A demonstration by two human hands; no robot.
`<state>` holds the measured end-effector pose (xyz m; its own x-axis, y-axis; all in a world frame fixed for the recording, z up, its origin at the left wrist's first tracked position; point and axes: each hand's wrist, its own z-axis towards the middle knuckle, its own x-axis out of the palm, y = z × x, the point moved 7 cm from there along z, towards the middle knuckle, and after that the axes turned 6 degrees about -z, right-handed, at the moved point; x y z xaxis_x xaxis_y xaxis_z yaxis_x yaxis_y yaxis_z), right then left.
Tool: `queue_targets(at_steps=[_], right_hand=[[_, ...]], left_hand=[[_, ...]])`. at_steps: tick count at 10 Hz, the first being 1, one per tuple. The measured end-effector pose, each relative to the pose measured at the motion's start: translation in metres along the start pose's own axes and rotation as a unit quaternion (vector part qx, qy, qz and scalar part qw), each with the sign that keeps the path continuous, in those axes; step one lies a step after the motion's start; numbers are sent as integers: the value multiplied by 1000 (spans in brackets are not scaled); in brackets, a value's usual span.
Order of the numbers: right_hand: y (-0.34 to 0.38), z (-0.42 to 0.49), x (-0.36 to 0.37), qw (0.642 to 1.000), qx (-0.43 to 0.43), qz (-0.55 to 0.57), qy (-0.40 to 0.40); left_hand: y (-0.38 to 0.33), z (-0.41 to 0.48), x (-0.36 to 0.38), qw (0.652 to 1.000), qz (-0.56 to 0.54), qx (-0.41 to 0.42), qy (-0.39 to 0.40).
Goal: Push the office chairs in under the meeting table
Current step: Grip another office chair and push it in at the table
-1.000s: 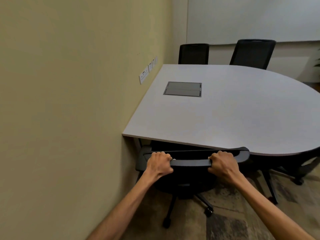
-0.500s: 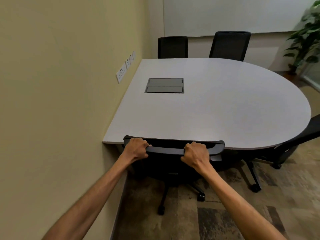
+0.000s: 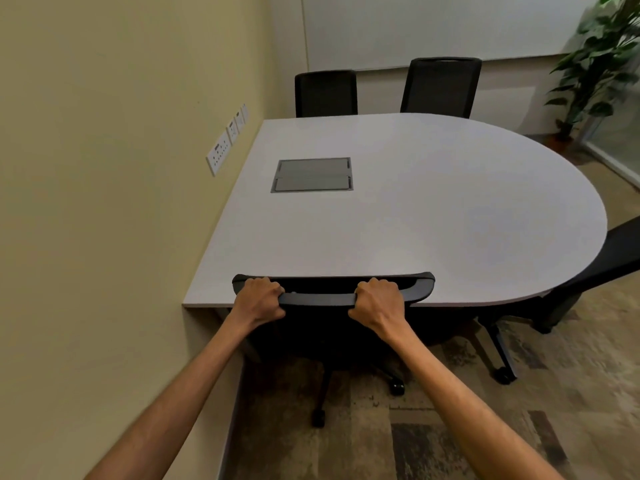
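The grey tabletop (image 3: 433, 209) runs with its straight left edge along the wall and curves round at its right end, a flush cable hatch (image 3: 312, 174) set near that left edge. At its near edge stands a black office chair (image 3: 332, 292), its top rail just over the edge and its castors on the carpet – two more chairs (image 3: 440, 86) stand at the far edge and another (image 3: 609, 261) at the rounded right end. The left hand (image 3: 258, 299) and the right hand (image 3: 377, 303) each have a full grip – fingers wrapped over the near chair's top rail.

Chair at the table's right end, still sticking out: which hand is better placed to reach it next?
The right hand: it grips the near chair on the side toward that angled chair; the left hand sits nearer the wall.
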<state>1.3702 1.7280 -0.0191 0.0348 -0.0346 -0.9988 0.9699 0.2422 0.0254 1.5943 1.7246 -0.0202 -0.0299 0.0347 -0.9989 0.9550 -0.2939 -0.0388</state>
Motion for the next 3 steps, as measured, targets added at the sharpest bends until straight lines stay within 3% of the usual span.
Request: queue_targets(at_steps=[1,2,3], right_hand=[[3,-1,-4,1000,-11,15,-16],[1,-10,-7,996,-62,49,-42],[-11,-16,-20,981,-117,130,-87]], left_hand=[[0,-3,-9,999,-33,9,-37],[-16,-15,-22,988,-83,48,-117],[-33,-21,-46,966,-151,35,-208]])
